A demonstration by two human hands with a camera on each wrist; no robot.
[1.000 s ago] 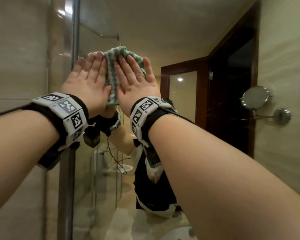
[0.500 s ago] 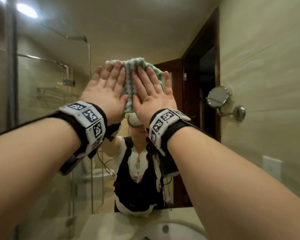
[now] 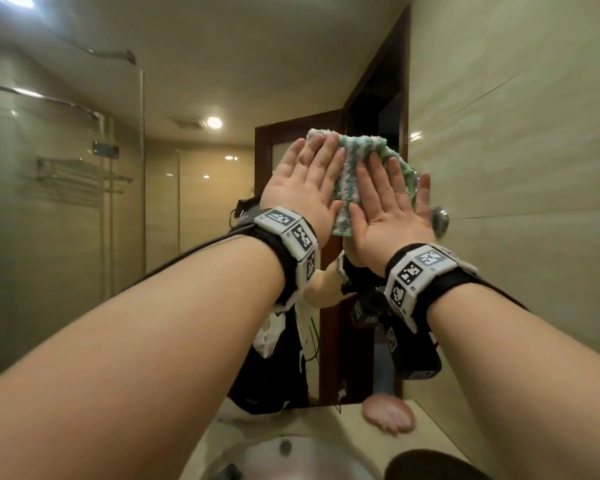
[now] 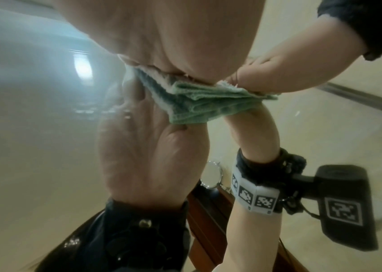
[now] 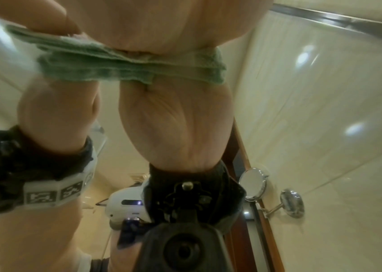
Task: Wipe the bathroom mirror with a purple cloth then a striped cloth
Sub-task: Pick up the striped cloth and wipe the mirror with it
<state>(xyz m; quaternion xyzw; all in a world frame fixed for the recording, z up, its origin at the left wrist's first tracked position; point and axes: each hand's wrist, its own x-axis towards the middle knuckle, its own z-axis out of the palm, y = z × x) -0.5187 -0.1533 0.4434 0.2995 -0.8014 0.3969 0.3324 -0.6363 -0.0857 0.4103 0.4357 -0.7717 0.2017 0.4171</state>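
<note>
A green-and-white striped cloth [image 3: 352, 168] is pressed flat against the bathroom mirror [image 3: 194, 202] near its right edge. My left hand [image 3: 302, 178] lies on the cloth's left part with straight fingers. My right hand [image 3: 385, 199] presses its right part, fingers straight and slightly spread. In the left wrist view the folded cloth [image 4: 199, 103] is squeezed between my palm and the glass, with its reflection below. The right wrist view shows the same cloth [image 5: 129, 68] under my palm. A purple cloth [image 3: 388, 414] lies bunched on the counter below.
The tiled side wall [image 3: 516, 168] meets the mirror just right of my hands. A round swivel mirror [image 5: 252, 185] hangs on that wall. The white sink [image 3: 284, 455] and beige counter [image 3: 430, 431] lie below. A glass shower screen shows reflected at the left.
Both hands have slid the striped cloth to the right across the mirror, from near the left edge to the right edge, and a little lower. My view turned downward, revealing counter and sink.
</note>
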